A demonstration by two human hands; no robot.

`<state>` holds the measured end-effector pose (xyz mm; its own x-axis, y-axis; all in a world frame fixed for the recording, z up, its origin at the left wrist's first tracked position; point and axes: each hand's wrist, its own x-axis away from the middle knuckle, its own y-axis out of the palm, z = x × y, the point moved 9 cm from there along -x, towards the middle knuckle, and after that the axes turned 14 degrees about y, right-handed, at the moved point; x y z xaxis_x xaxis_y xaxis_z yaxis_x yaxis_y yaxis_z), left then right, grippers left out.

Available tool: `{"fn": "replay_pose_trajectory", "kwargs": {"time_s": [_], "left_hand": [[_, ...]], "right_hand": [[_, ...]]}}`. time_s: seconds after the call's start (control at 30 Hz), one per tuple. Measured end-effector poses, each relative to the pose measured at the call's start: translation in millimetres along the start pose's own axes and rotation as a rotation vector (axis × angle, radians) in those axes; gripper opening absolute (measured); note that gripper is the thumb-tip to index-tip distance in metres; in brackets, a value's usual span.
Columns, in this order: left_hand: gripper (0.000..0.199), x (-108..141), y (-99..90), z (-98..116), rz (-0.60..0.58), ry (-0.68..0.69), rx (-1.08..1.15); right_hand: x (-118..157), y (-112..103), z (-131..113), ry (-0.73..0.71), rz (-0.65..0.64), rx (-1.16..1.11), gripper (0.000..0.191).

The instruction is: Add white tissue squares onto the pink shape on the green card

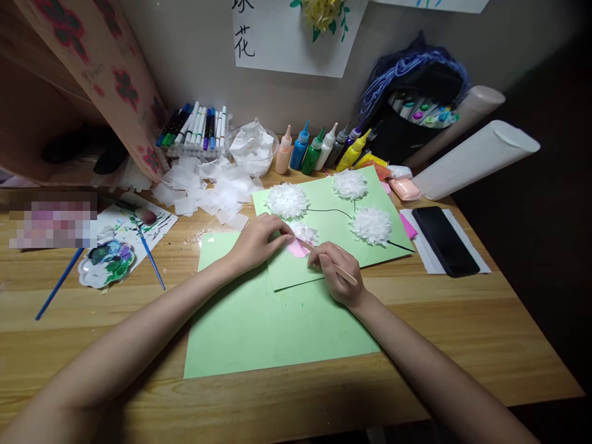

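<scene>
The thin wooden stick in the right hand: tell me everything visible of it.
The thin, flat, pale, apparently wooden stick has a rounded near end. It slants in the grip of the right hand, near end toward the lower right, its middle partly hidden. Its far end lies by the pink patch, near a white ruffled flower and the left hand; contact there is unclear.

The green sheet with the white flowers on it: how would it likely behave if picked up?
The flowered sheet shows a thin edge, so it is probably light and may flex when lifted by a corner. The white flowers are fine, frilly tufts, so they would likely crush if gripped.
</scene>
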<state>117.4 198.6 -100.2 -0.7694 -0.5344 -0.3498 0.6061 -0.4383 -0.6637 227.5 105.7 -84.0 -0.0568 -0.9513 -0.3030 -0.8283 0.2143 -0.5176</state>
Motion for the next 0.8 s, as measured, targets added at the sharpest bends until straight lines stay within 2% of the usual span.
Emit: {"fn": "replay_pose_trajectory", "kwargs": {"time_s": [0.13, 0.3, 0.53, 0.8], "left_hand": [[0.009, -1.4, -4.5, 0.3, 0.065, 0.021, -0.019], [0.006, -1.4, -4.3, -0.9, 0.085, 0.029, -0.007], [0.009, -1.8, -2.0, -5.0, 0.079, -0.001, 0.032], [0.030, 2.3, -4.0, -21.9, 0.132, -0.158, 0.036]], "right_hand": [[4.0, -0.8, -8.5, -0.106, 0.013, -0.007, 0.028], [6.7, 11.7, -18.6, -0.240, -0.070, 0.069, 0.021], [1.7, 16.0, -13.8, -0.179, -0.069, 0.158, 0.019], [1.3, 16.1, -9.0, -0.164, -0.053, 0.212, 0.022]]}}
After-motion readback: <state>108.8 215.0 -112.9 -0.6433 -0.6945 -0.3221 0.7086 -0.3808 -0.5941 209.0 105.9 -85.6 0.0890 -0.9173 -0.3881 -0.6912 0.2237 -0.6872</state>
